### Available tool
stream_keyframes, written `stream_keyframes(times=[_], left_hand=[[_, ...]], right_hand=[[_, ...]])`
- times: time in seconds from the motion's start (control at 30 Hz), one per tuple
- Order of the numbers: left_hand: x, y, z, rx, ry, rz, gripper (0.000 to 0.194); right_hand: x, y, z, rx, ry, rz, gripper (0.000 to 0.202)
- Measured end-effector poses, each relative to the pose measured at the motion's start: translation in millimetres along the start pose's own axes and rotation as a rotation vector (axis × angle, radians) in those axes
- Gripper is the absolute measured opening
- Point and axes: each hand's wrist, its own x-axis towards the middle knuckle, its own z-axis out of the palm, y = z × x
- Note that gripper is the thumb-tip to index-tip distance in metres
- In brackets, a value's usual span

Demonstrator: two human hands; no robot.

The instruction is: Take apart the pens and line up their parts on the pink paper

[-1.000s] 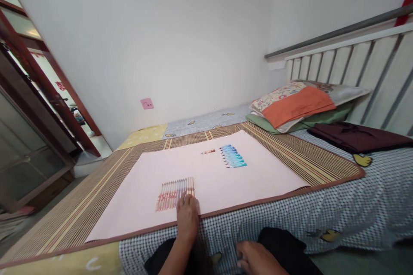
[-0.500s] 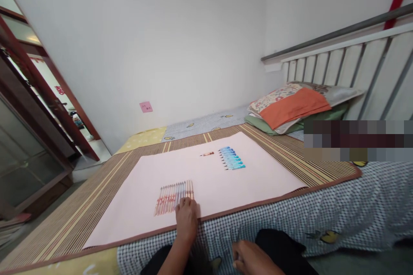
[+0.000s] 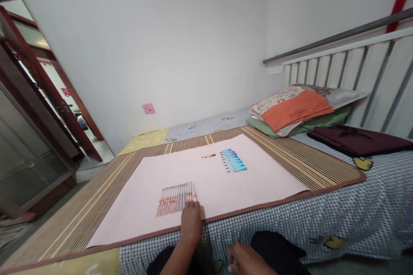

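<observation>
A tight row of slim pens (image 3: 171, 200), reddish, grey and cream, lies on a pale pink sheet (image 3: 135, 206) near its front edge. My left hand (image 3: 191, 219) rests over the lower ends of the pens at the row's right end, its fingers closed on a cream pen (image 3: 194, 192) that leans out of line. Low by my lap, my right hand (image 3: 247, 258) is curled closed; what it may hold is hardly visible. Farther back on the sheet lie a row of blue and turquoise mechanical pencils (image 3: 232, 161) and a single brown one (image 3: 209, 155).
Under the sheet is a striped mat (image 3: 322, 165) on a bed with a checked cover (image 3: 338, 206). Pillows (image 3: 297, 109) and a folded dark maroon cloth (image 3: 358, 137) lie at the right by the white headboard (image 3: 368, 68). An open door (image 3: 54, 94) stands at the left.
My left hand has shifted slightly right along the pens, and the pen at the row's right end now slants away from the others. My right hand has moved a little down and left.
</observation>
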Motion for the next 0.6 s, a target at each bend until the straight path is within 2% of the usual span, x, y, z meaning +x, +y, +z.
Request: stream_keyframes(times=[0.17, 0.27, 0.43, 0.53, 0.6], left_hand=[[-4, 5, -3.5, -0.127, 0.085, -0.031, 0.022], [-17, 14, -9.9, -0.246, 0.183, 0.035, 0.020], [-53, 46, -11.0, -0.363, 0.270, 0.153, 0.028], [-71, 66, 1.7, -0.413, 0.258, 0.244, 0.029], [-80, 76, 11.5, -0.420, 0.266, 0.266, 0.031]], right_hand=[[-4, -2, -3, 0.055, 0.056, -0.058, 0.013], [-5, -13, -12, 0.159, 0.126, -0.076, 0.006], [8, -26, -29, 0.610, 0.145, -0.076, 0.042], [16, -26, -34, 0.863, 0.115, -0.023, 0.064], [18, -27, -35, 0.999, 0.108, -0.019, 0.068]])
